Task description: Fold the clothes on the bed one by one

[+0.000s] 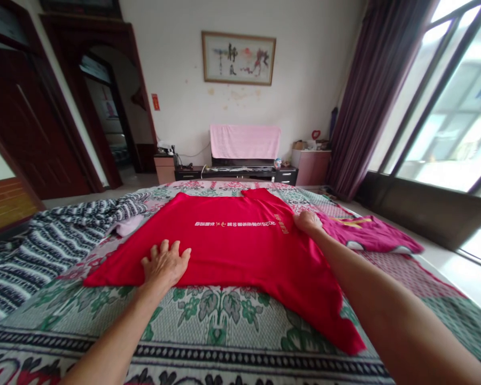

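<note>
A red T-shirt (224, 246) with small pale lettering is spread flat on a patterned bedspread (220, 310). It lies sideways, its hem edge on the left and one sleeve reaching down at the lower right. My left hand (166, 263) rests on the shirt near its lower left edge, palm down with the fingers spread. At the shirt's right edge, beside the lettering, my right hand (308, 222) is closed on the fabric, its fingertips partly hidden. Just right of that hand lies a magenta garment (372, 232) with a yellow mark.
A black-and-white knitted cloth (52, 251) is heaped on the left of the bed. Beyond the bed stands a low cabinet (286, 176), with a pink towel (245, 141) draped above it. A purple curtain (377, 91) hangs by the window on the right.
</note>
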Available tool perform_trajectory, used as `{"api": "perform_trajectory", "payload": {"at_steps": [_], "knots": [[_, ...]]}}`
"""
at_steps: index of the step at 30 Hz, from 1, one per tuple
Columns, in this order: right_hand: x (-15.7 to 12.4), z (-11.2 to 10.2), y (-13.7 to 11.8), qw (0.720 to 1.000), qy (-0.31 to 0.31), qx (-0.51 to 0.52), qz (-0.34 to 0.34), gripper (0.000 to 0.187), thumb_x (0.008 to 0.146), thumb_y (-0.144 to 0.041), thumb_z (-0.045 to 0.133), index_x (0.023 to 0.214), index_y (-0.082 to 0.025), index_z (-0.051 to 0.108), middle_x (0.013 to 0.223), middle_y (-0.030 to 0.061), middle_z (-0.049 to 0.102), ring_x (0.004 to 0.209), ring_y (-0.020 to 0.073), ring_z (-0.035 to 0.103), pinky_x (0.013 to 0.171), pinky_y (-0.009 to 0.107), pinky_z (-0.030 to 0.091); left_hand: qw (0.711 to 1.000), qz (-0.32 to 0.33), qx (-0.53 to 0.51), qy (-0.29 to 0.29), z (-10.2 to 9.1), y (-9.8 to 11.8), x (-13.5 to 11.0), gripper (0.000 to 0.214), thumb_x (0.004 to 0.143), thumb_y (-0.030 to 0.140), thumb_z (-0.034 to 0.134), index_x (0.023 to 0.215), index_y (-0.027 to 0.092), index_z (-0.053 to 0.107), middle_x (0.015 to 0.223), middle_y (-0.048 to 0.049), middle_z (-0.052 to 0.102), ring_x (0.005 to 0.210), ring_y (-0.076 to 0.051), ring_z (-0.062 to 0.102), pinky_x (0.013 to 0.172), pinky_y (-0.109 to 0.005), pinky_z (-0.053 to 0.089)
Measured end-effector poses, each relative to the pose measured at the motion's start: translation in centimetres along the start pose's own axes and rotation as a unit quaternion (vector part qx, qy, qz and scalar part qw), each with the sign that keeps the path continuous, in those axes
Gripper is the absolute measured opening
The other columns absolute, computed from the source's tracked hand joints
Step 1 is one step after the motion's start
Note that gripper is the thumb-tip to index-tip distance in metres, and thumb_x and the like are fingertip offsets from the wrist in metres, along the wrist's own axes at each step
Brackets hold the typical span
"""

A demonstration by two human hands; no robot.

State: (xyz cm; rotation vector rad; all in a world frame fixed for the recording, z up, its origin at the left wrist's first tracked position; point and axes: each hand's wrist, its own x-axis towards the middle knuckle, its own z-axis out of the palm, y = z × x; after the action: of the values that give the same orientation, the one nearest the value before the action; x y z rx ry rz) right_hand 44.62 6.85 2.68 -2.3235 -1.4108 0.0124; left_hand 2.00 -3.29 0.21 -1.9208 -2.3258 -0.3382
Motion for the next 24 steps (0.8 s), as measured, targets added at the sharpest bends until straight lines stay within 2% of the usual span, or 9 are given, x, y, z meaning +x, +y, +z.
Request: {"api": "perform_trajectory", "payload": {"at_steps": [5, 10, 12, 15, 20, 22, 24], "knots": [[-1.1, -0.6, 0.6, 1.000, -0.009, -0.005, 0.001, 0.028, 0.075, -0.019, 0.054, 0.096, -0.010, 0.070, 0.098, 0.0185, 0.068, 0.094, 0.0295, 0.064, 0.074, 0.033, 0.049, 1.000, 0.000, -0.006, 0.002, 0.0, 0.0, -0.1, 0.060, 0.087, 0.054, 0.026, 0.130, 0.022, 0.052, 0.140, -0.0132, 0.043, 0.123, -0.037, 0.038, 0.093, -0.057, 0.035], [-1.8, -0.9, 2.0, 0.998, 0.049, 0.046, -0.017, 0.043, 0.069, -0.013, 0.056, 0.111, -0.015, 0.067, 0.098, 0.0084, 0.071, 0.087, 0.0201, 0.065, 0.073, 0.023, 0.049, 1.000, 0.004, -0.011, 0.006, 0.0, 0.0, -0.1, 0.060, 0.086, 0.054, 0.026, 0.130, 0.022, 0.053, 0.139, -0.0139, 0.044, 0.122, -0.037, 0.039, 0.092, -0.057, 0.035], [-2.5, -1.1, 2.4, 0.995, 0.080, 0.054, -0.037, 0.044, 0.070, -0.013, 0.055, 0.112, -0.017, 0.067, 0.099, 0.0068, 0.071, 0.088, 0.0189, 0.065, 0.074, 0.022, 0.048, 1.000, 0.003, -0.011, 0.008, 0.0, 0.0, -0.1, 0.060, 0.086, 0.053, 0.026, 0.129, 0.022, 0.053, 0.138, -0.0142, 0.044, 0.122, -0.038, 0.038, 0.092, -0.056, 0.034], [-4.0, -1.2, 3.2, 0.990, 0.090, 0.036, -0.099, 0.035, 0.072, -0.014, 0.053, 0.100, -0.020, 0.072, 0.098, 0.0049, 0.071, 0.090, 0.0184, 0.065, 0.078, 0.023, 0.047, 1.000, 0.002, -0.016, 0.008, 0.0, 0.1, -0.1, 0.060, 0.086, 0.053, 0.026, 0.129, 0.021, 0.054, 0.138, -0.0143, 0.044, 0.122, -0.039, 0.038, 0.092, -0.056, 0.034], [-6.8, -1.9, 4.2, 0.987, 0.022, 0.005, -0.160, 0.028, 0.075, -0.020, 0.053, 0.093, -0.022, 0.074, 0.093, 0.0025, 0.073, 0.086, 0.0178, 0.066, 0.076, 0.022, 0.046, 1.000, 0.001, -0.021, 0.010, 0.1, 0.1, 0.0, 0.060, 0.086, 0.052, 0.027, 0.129, 0.020, 0.054, 0.136, -0.0152, 0.045, 0.121, -0.039, 0.039, 0.092, -0.057, 0.033], [-7.7, -2.4, 4.4, 0.988, 0.026, 0.008, -0.149, 0.029, 0.078, -0.023, 0.051, 0.097, -0.023, 0.073, 0.094, 0.0022, 0.073, 0.088, 0.0176, 0.066, 0.078, 0.022, 0.045, 1.000, 0.001, -0.025, 0.008, 0.1, 0.1, 0.0, 0.060, 0.086, 0.052, 0.027, 0.129, 0.021, 0.054, 0.136, -0.0153, 0.045, 0.121, -0.039, 0.039, 0.092, -0.057, 0.033], [-8.4, -2.8, 4.4, 0.993, 0.051, 0.004, -0.107, 0.032, 0.083, -0.026, 0.046, 0.102, -0.022, 0.071, 0.097, 0.0043, 0.072, 0.092, 0.0188, 0.065, 0.080, 0.024, 0.045, 1.000, 0.002, -0.028, 0.007, 0.1, 0.1, 0.0, 0.060, 0.086, 0.053, 0.027, 0.129, 0.021, 0.054, 0.136, -0.0154, 0.045, 0.120, -0.039, 0.039, 0.092, -0.057, 0.033]]}}
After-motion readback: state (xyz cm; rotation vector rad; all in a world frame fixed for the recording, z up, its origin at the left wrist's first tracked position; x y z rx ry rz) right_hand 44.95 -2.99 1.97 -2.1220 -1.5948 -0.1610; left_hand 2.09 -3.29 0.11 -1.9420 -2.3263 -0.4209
